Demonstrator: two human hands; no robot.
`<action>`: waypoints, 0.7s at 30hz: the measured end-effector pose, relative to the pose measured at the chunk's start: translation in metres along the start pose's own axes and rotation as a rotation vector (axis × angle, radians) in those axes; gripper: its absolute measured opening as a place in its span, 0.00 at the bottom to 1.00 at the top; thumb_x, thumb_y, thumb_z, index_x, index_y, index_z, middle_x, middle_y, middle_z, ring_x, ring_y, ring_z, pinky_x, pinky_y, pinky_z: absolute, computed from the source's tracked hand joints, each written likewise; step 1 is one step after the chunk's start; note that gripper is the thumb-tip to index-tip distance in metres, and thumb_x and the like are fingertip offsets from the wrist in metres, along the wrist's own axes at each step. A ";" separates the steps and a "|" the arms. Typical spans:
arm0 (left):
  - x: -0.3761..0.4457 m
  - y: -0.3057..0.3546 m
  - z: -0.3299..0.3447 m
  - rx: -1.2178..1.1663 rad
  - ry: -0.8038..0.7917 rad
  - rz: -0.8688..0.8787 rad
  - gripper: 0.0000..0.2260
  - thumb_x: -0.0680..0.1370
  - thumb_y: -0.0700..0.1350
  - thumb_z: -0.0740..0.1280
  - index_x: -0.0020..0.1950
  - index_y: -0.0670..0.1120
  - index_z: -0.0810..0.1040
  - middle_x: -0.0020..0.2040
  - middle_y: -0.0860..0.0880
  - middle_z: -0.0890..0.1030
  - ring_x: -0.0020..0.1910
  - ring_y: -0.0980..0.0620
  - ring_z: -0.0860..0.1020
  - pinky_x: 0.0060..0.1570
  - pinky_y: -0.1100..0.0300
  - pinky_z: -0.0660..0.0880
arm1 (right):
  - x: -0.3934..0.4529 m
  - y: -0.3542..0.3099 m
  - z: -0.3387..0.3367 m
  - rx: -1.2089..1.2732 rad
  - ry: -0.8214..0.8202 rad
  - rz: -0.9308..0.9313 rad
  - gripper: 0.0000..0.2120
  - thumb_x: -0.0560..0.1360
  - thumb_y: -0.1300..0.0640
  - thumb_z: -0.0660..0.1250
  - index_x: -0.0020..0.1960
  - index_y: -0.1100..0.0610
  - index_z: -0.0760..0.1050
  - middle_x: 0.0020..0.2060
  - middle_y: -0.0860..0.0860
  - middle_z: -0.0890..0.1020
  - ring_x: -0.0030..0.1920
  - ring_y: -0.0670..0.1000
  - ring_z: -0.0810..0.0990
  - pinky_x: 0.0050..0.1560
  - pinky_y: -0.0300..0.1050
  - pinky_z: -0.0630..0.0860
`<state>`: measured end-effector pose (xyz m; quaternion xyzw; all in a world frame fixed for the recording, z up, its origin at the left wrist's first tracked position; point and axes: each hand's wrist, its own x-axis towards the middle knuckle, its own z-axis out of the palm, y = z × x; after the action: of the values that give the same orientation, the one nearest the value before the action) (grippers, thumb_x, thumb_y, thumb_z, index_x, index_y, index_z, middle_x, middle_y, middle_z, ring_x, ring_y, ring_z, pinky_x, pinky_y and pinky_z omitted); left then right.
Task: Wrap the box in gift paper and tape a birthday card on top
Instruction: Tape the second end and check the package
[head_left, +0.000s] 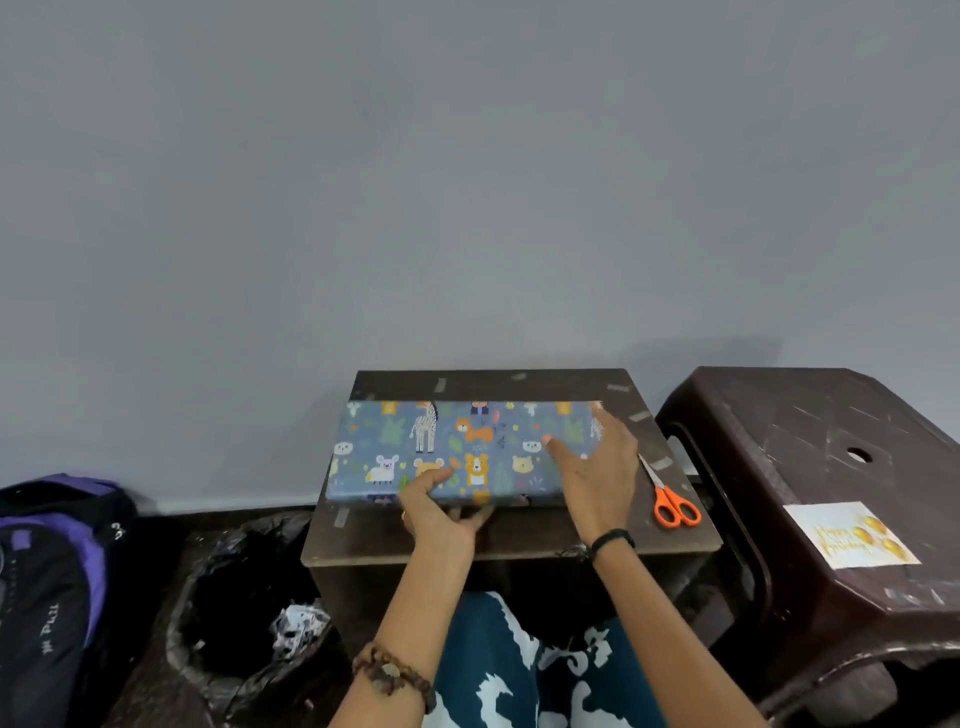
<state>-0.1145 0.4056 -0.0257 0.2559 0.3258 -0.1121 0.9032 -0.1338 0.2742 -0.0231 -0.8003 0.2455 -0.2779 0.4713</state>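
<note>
Now wrapped box (457, 452) nr table (519, 540) edge, left hand (441, 506) at rim

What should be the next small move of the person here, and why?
Probably the right hand should reach for the birthday card. The box on the small table looks fully covered in animal-print paper, with the left hand at its near edge, while the card lies apart on the brown stool to the right. Tape strips stick ready on the table edge.
</note>
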 end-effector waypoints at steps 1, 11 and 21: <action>-0.001 -0.001 -0.005 0.039 0.052 -0.015 0.07 0.68 0.34 0.64 0.40 0.45 0.72 0.57 0.42 0.72 0.56 0.40 0.72 0.47 0.39 0.74 | -0.004 0.006 -0.001 -0.050 -0.012 0.087 0.33 0.68 0.49 0.73 0.68 0.56 0.66 0.67 0.55 0.68 0.68 0.55 0.64 0.68 0.56 0.63; -0.013 -0.016 -0.014 0.190 0.101 -0.050 0.26 0.74 0.37 0.69 0.68 0.44 0.61 0.62 0.42 0.71 0.61 0.40 0.72 0.55 0.35 0.72 | -0.025 0.022 -0.013 -0.640 -0.036 -0.122 0.27 0.73 0.39 0.62 0.66 0.53 0.68 0.68 0.55 0.67 0.70 0.56 0.62 0.68 0.62 0.54; -0.030 -0.017 -0.011 0.448 -0.082 -0.347 0.24 0.79 0.57 0.58 0.63 0.37 0.70 0.55 0.39 0.77 0.51 0.45 0.79 0.44 0.52 0.76 | -0.037 0.041 0.005 -0.744 -0.505 -0.567 0.35 0.76 0.35 0.34 0.68 0.50 0.68 0.69 0.51 0.70 0.70 0.53 0.68 0.70 0.55 0.44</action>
<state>-0.1496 0.3981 -0.0201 0.3847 0.2950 -0.3445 0.8039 -0.1621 0.2837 -0.0692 -0.9903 -0.0196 -0.0874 0.1064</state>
